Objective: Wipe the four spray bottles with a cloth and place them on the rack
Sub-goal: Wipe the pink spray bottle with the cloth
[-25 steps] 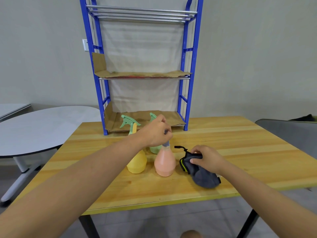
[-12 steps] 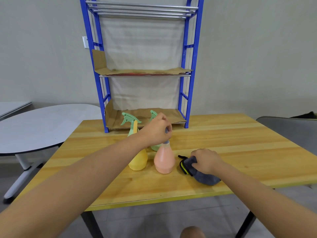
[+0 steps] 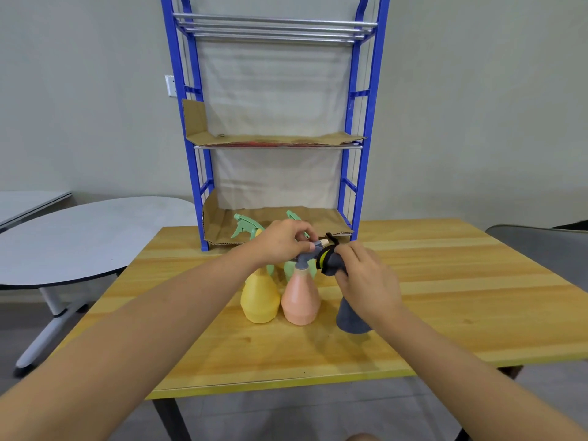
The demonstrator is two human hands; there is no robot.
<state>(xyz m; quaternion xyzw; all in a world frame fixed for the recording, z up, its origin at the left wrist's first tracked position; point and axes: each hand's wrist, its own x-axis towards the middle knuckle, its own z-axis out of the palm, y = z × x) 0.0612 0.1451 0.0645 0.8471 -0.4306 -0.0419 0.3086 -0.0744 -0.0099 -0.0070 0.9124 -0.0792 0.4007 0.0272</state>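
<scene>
Cloth (image 3: 331, 265) against pink bottle's (image 3: 300, 297) nozzle

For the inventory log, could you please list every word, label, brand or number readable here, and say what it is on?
No text can be read in this view.
The pink spray bottle, yellow spray bottle and grey cloth show no labels.
The red marks on the cardboard liner of the blue rack are too blurred to read.

Two bare forearms, sleeveless to the frame's edge; left hand (image 3: 281, 241) and right hand (image 3: 366, 278) ungloved, ringless.
</scene>
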